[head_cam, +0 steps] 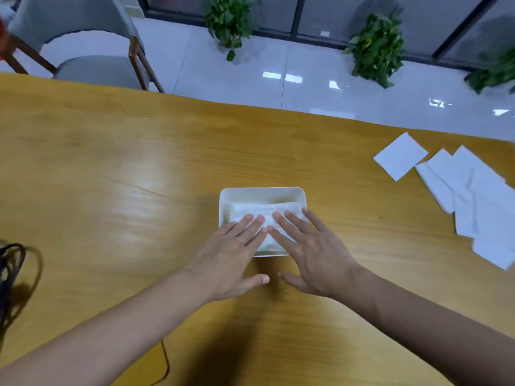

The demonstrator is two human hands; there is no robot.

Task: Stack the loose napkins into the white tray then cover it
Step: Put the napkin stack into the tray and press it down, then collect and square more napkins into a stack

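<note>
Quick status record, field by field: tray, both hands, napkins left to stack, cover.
tray: white tray mid-table, holding a stack of napkins
left hand: fingers straight, pressing on the stack
right hand: the same, beside the left
remaining: loose napkins, several spread on the table to the right, apart from the tray
cover: none in view

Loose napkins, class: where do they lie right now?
In the head view the loose napkins lie scattered on the right side of the table, apart from the white tray and right of the right hand.
</note>
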